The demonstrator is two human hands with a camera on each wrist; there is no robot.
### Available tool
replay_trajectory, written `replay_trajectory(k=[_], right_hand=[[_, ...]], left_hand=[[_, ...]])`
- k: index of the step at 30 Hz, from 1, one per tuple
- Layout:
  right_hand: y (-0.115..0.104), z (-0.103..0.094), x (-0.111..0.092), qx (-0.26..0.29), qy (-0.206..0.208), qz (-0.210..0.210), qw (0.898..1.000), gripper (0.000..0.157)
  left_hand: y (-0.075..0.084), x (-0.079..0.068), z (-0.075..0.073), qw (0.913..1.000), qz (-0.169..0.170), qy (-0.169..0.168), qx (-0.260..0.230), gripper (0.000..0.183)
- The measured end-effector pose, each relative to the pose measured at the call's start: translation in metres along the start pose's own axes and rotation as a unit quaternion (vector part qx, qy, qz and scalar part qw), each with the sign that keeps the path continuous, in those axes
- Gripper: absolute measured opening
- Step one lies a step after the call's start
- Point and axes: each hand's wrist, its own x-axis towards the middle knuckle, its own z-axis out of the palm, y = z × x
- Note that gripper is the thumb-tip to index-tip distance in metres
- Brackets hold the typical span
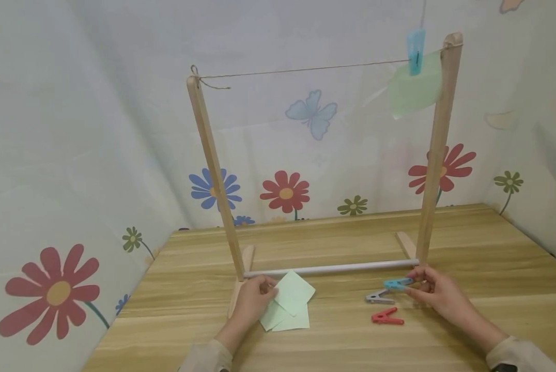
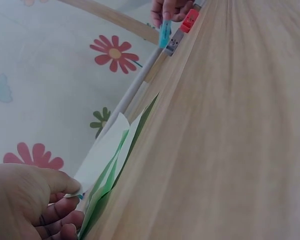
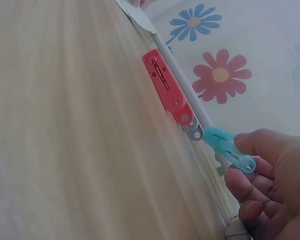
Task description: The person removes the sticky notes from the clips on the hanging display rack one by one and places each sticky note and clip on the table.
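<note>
My left hand [image 1: 253,302] pinches the left corner of a pale green paper square [image 1: 295,292] between thumb and fingers. In the left wrist view that square tilts up off the other green sheets [image 1: 293,320], which lie on the table beneath it. Over on the right, my right hand [image 1: 438,298] holds a light blue clothespin [image 3: 222,145] by its handle end, thumb on one side and fingers on the other. Just below it lie a grey clothespin [image 1: 379,297] and a red clothespin [image 1: 387,316].
A wooden frame with left post [image 1: 215,175] and right post [image 1: 438,150] stands behind my hands. Twine [image 1: 306,69] joins the tops; a white rod [image 1: 334,268] joins the feet. Near the right post, another blue clothespin [image 1: 416,50] holds a green sheet [image 1: 413,95] on the twine.
</note>
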Motion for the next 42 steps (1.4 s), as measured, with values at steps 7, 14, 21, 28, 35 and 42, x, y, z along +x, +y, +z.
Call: replay_trajectory(k=[7,14,21,28,35,42], right_hand=[[0.0002,0.0050,-0.0003,-0.046,0.013,-0.010,0.999,0.028],[0.0002,0.0056,-0.0006,-0.083,0.024,-0.029,0.996,0.026],[-0.0010,0.0042,0.0011,-0.119,0.020,-0.040,0.992,0.024],[-0.0053,0.0033,0.0010,-0.138,-0.005,-0.017,0.990,0.025],[-0.0068,0.0022,0.0011,-0.150,-0.031,0.005,0.988,0.028],[-0.0076,0.0026,-0.0010,-0.167,-0.040,0.004,0.985,0.030]], left_hand=[[-0.0004,-0.0021,-0.0013,0.9999,-0.012,-0.001,0.012,0.012],[0.0007,0.0002,-0.0003,0.9997,-0.019,-0.001,0.015,0.011],[-0.0006,0.0024,-0.0005,0.9997,-0.010,0.007,0.022,0.011],[-0.0011,0.0019,-0.0004,0.9997,-0.006,0.010,0.020,0.010],[-0.0017,0.0003,0.0006,0.9998,-0.004,0.011,0.017,0.010],[-0.0035,-0.0016,0.0015,0.9997,0.008,0.011,0.023,0.010]])
